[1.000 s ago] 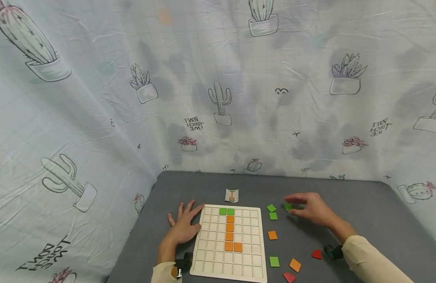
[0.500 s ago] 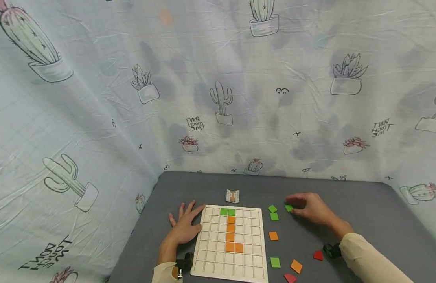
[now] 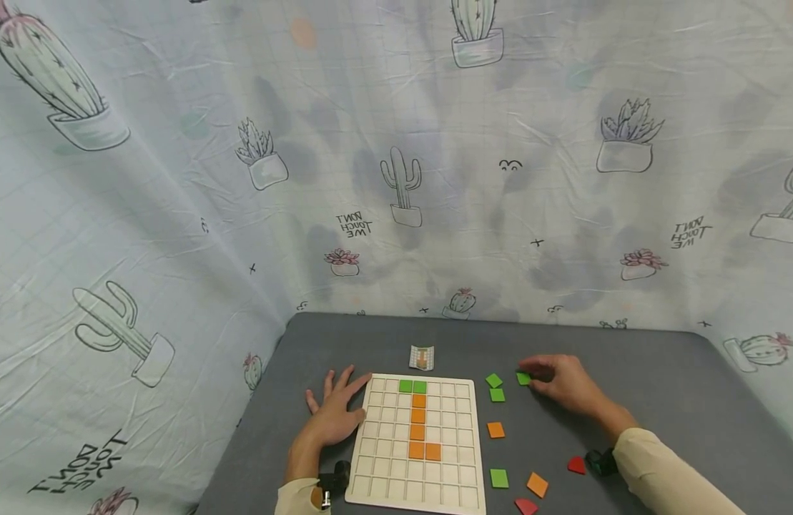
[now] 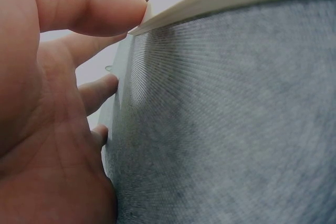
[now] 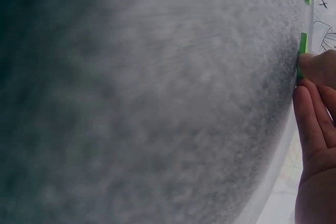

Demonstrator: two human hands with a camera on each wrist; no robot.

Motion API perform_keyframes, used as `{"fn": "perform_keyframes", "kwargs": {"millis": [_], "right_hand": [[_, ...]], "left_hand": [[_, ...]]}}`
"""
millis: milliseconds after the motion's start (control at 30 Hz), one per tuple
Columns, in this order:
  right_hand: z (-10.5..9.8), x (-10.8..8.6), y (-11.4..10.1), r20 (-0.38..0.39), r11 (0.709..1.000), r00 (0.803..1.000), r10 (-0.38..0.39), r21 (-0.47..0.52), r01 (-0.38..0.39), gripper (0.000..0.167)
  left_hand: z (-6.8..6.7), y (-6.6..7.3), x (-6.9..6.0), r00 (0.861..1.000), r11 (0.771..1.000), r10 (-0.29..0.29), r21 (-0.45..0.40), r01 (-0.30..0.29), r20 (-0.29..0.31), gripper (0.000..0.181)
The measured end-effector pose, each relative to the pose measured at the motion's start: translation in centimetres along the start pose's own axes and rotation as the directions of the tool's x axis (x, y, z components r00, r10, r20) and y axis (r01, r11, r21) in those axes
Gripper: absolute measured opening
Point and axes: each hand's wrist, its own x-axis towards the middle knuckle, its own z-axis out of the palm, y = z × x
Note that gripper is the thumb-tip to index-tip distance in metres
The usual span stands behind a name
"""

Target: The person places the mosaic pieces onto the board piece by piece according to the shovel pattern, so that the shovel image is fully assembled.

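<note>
A pale gridded board (image 3: 383,472) lies on the grey table, bearing two green tiles (image 3: 412,386) in its top row and several orange tiles (image 3: 418,431) below them. My left hand (image 3: 332,418) rests with spread, straight fingers at the board's upper left side; in the left wrist view its thumb (image 4: 100,9) touches the board's edge. Right of the board, my right hand (image 3: 566,383) pinches a loose green tile (image 3: 523,378) on the table between thumb and fingers. The right wrist view shows that thumb on the green tile (image 5: 303,45), partly covering it.
Two green tiles (image 3: 495,394) touch each other between board and right hand. Nearer me lie orange tiles (image 3: 536,485), another green tile (image 3: 498,478) and red rounded pieces (image 3: 576,465). A small pattern card (image 3: 422,357) lies behind the board. A cactus-print curtain (image 3: 460,214) surrounds the table.
The right hand's thumb and fingers have drawn closer together around the loose green tile, which stays in about the same place. The left hand and the board have not moved.
</note>
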Motion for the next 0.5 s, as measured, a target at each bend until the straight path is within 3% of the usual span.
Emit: {"fn": "perform_keyframes", "kwargs": {"millis": [267, 500], "right_hand": [[-0.2, 0.2, -0.3, -0.013, 1.0, 1.0, 0.005, 0.007, -0.005, 0.035], [-0.8, 0.7, -2.3, -0.055, 0.999, 0.998, -0.008, 0.035, 0.01, 0.034]], "left_hand": [[-0.1, 0.0, 0.0, 1.0, 1.0, 0.0, -0.005, 0.0, 0.006, 0.07], [-0.2, -0.1, 0.0, 0.999, 1.0, -0.011, -0.029, 0.012, 0.031, 0.07]]}}
